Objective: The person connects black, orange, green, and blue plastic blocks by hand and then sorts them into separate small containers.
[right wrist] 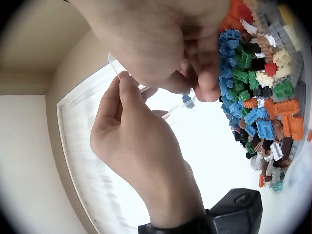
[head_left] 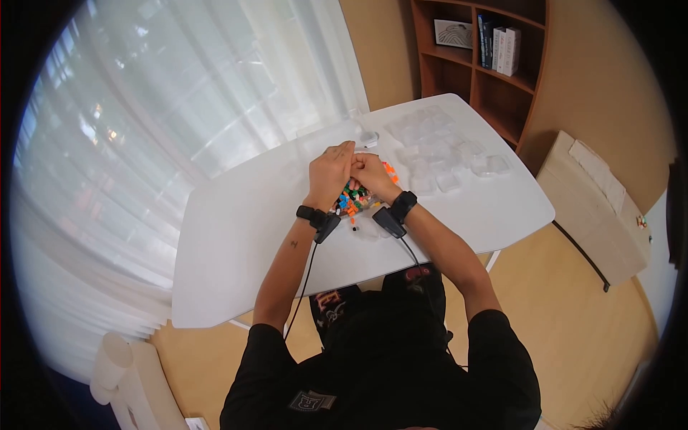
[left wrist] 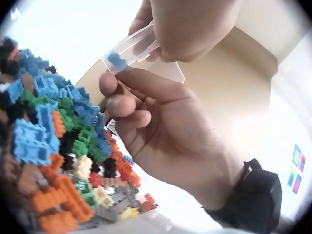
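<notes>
Both hands meet over a pile of small toy building bricks (head_left: 352,204) in blue, green, orange and other colours. My left hand (head_left: 331,175) grips a small clear plastic box (left wrist: 141,41), its fingers wrapped partly round it. A blue brick (left wrist: 117,62) shows through the box's end. At that same end, my right hand (left wrist: 165,117) pinches the box's edge between thumb and forefinger, its other fingers curled. From the right wrist view, the left hand (right wrist: 141,131) has the box's other end, and the blue brick (right wrist: 187,101) sits close to the right hand's (right wrist: 146,39) fingertips.
Several clear plastic boxes (head_left: 437,154) spread over the right of the white table (head_left: 244,236). Behind the hands stands a larger clear container (head_left: 312,143). Orange bricks (head_left: 390,172) lie right of the hands. A curtain (head_left: 215,86) hangs along the left; a bookshelf (head_left: 473,61) stands behind.
</notes>
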